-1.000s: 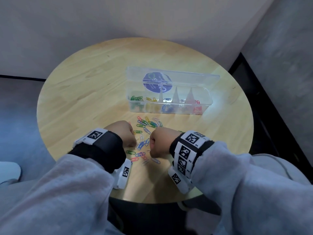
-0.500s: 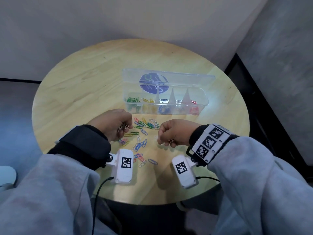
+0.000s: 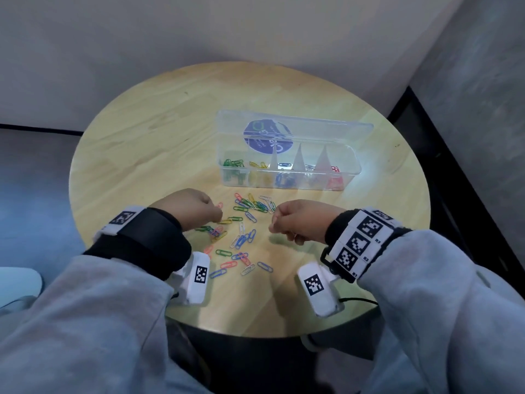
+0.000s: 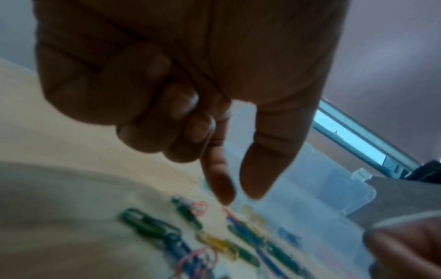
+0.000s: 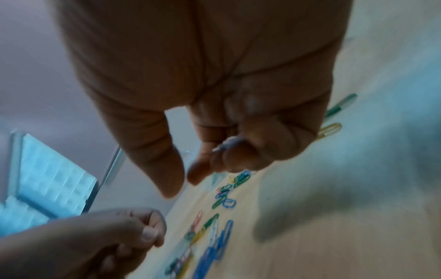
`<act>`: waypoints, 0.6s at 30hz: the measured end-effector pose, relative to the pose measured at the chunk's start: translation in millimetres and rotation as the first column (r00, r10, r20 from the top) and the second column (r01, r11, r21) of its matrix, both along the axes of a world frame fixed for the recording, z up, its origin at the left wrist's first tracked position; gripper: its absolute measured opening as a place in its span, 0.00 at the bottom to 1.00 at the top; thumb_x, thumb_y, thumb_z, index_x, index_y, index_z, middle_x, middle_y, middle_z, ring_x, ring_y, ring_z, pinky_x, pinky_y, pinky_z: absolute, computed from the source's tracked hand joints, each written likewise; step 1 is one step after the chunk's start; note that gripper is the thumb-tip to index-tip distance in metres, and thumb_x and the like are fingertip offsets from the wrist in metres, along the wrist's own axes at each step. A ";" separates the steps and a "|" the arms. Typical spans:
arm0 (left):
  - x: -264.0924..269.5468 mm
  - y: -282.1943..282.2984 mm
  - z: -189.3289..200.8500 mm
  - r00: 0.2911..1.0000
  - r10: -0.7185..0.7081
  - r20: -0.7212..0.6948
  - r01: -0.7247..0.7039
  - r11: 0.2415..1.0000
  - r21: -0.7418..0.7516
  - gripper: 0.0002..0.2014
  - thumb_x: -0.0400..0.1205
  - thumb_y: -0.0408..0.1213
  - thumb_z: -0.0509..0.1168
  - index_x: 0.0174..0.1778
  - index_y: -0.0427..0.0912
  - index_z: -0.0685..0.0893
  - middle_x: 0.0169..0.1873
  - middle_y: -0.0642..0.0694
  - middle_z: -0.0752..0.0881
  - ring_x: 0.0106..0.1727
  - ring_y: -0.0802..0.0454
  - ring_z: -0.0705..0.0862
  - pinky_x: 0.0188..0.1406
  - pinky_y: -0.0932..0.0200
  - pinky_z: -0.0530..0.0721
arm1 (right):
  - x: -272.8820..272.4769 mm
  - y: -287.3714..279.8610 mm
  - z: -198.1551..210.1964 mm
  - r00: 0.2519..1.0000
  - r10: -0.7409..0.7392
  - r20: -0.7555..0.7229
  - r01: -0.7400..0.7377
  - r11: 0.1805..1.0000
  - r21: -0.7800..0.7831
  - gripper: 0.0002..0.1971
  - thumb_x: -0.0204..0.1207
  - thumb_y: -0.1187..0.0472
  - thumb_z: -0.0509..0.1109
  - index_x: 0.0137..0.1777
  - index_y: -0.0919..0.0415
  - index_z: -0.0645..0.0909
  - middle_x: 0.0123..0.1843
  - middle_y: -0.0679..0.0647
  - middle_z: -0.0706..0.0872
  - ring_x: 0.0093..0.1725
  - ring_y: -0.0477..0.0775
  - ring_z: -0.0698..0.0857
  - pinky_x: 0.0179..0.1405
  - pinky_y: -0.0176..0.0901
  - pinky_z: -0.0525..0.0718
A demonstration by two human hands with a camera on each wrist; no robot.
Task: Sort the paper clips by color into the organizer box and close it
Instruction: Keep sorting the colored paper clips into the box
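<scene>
**Desk:** Where are we on the sort?

**Me:** Partway, I'd judge; the organizer box (image 3: 287, 177) sits open on the round table (image 3: 142, 155), lid upright, with a few green, yellow, blue, silver and red clips in separate compartments; a good scatter of loose paper clips (image 3: 241, 237) lies on the wood between box and wrists; the lid is not yet closed.

**Desk:** And your hands?

**Me:** My left hand (image 3: 196, 209) hangs over the near-left edge of the scatter, outer fingers curled in, index and thumb (image 4: 262, 169) pointing down with a gap between them, just above a pink clip (image 4: 199, 207); nothing pinched that I can see. My right hand (image 3: 298, 220) hovers at the right edge; curled fingers (image 5: 262, 143) seem to trap a pale silvery clip (image 5: 226, 145) against the palm; blurred, so that's my reading.
</scene>
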State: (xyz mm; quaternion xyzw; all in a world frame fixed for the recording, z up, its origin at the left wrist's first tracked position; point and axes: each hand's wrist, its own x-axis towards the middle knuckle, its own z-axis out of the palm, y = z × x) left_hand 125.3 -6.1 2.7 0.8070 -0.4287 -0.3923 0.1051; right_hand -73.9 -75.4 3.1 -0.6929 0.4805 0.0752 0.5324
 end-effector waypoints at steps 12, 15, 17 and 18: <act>-35.9 3.3 -6.3 0.929 -0.294 0.223 0.283 0.956 0.082 0.05 0.71 0.39 0.73 0.37 0.48 0.83 0.24 0.54 0.79 0.28 0.54 0.78 0.26 0.65 0.71 | 19.9 28.3 -6.7 0.815 0.518 -0.260 -0.574 0.782 -0.243 0.09 0.70 0.56 0.76 0.49 0.50 0.85 0.27 0.41 0.71 0.22 0.21 0.73 0.27 0.31 0.65; -38.2 1.5 -6.9 0.920 -0.305 0.246 0.291 0.952 0.091 0.05 0.71 0.38 0.73 0.38 0.49 0.82 0.24 0.54 0.78 0.27 0.56 0.75 0.22 0.65 0.67 | 23.4 30.3 -6.5 0.784 0.551 -0.285 -0.618 0.735 -0.279 0.11 0.71 0.58 0.74 0.53 0.50 0.85 0.27 0.41 0.71 0.24 0.35 0.74 0.26 0.30 0.65; -38.8 0.3 -6.9 0.915 -0.318 0.248 0.301 0.948 0.104 0.04 0.72 0.37 0.72 0.39 0.48 0.84 0.25 0.53 0.78 0.29 0.54 0.77 0.23 0.66 0.67 | 26.1 31.8 -8.4 0.758 0.571 -0.315 -0.650 0.701 -0.293 0.11 0.71 0.61 0.72 0.53 0.50 0.85 0.28 0.41 0.71 0.26 0.37 0.71 0.26 0.31 0.67; -39.6 -0.1 -6.6 0.912 -0.327 0.249 0.307 0.945 0.115 0.04 0.72 0.37 0.72 0.40 0.47 0.85 0.26 0.52 0.80 0.32 0.52 0.78 0.23 0.66 0.68 | 27.2 32.4 -9.0 0.744 0.579 -0.333 -0.666 0.684 -0.297 0.11 0.71 0.62 0.71 0.52 0.50 0.85 0.29 0.40 0.71 0.28 0.37 0.70 0.27 0.33 0.68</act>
